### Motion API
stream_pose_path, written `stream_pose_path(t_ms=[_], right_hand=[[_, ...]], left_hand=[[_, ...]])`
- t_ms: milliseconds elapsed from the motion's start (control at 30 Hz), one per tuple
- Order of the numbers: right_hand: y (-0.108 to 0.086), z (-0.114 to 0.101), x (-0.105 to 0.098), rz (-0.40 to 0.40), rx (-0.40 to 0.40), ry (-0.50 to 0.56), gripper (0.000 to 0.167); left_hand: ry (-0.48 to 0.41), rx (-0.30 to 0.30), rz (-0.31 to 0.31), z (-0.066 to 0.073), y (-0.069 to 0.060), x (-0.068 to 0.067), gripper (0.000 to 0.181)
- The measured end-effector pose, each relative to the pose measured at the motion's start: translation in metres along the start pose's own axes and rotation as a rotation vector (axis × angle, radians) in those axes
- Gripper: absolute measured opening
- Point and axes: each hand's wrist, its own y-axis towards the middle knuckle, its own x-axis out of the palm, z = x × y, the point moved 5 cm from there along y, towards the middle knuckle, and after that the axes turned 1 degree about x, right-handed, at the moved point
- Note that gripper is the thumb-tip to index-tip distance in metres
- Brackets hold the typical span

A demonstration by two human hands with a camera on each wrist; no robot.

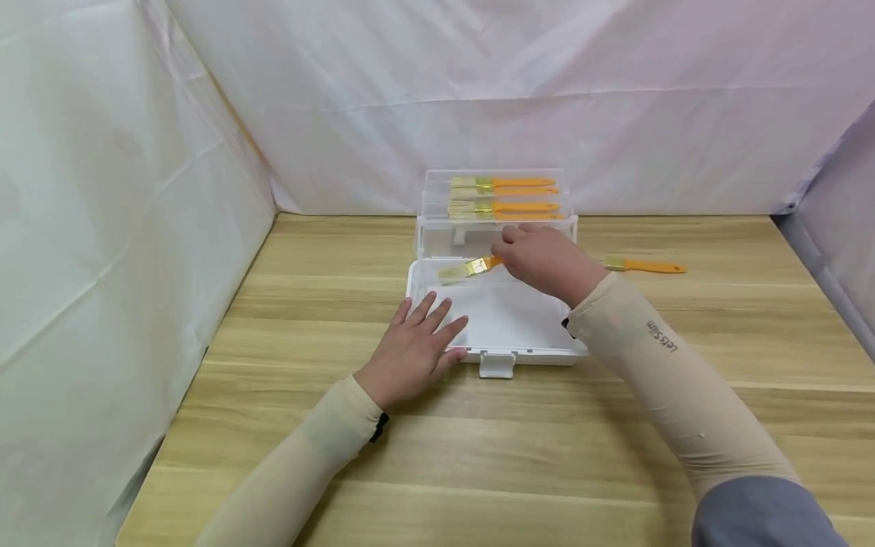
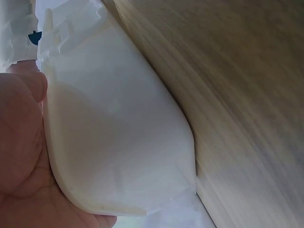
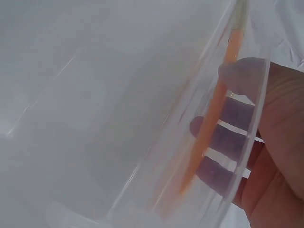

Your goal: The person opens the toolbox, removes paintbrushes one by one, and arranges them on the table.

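In the head view an open white box (image 1: 502,319) stands with its clear lid and trays raised behind it. My right hand (image 1: 547,258) pinches the orange handle of a brush (image 1: 476,266), its bristles pointing left over the back of the box. The right wrist view shows the thumb and fingers of my hand (image 3: 237,123) around the orange handle (image 3: 213,109), seen through clear plastic. My left hand (image 1: 413,353) rests with spread fingers on the box's front left corner; in the left wrist view the palm (image 2: 21,147) lies along the box wall (image 2: 114,123).
Several orange-handled brushes (image 1: 526,207) lie in the raised clear trays (image 1: 437,199). Another brush (image 1: 652,267) lies on the wooden table (image 1: 711,327) right of the box, partly behind my right hand. White cloth (image 1: 506,99) hangs behind and at the sides.
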Motion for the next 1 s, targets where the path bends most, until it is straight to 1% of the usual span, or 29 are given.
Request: stream_pose_path(t_ms=[100, 167, 367, 667, 800, 933, 1000], right_hand=[[-0.001, -0.002, 0.001, 0.004, -0.008, -0.044, 0.023], [-0.002, -0.002, 0.000, 0.014, 0.000, -0.042, 0.025], [-0.008, -0.002, -0.005, 0.056, 0.027, -0.030, 0.025], [-0.020, 0.000, -0.018, 0.121, 0.077, -0.047, 0.026], [-0.025, 0.001, -0.021, 0.126, 0.093, -0.034, 0.027], [-0.030, 0.003, -0.025, 0.117, 0.128, -0.009, 0.029], [-0.033, 0.004, -0.027, 0.131, 0.138, 0.000, 0.028]], left_hand=[[-0.004, -0.007, -0.005, -0.001, -0.001, 0.000, 0.054], [-0.007, -0.009, -0.008, -0.001, -0.001, 0.001, 0.054], [-0.002, -0.010, -0.014, 0.000, -0.001, 0.001, 0.054], [0.009, 0.002, -0.007, 0.001, 0.001, 0.002, 0.053], [0.006, 0.006, -0.010, 0.002, 0.000, 0.001, 0.053], [-0.002, 0.012, -0.005, 0.002, 0.000, -0.001, 0.053], [-0.005, 0.014, -0.001, 0.002, 0.000, -0.002, 0.053]])
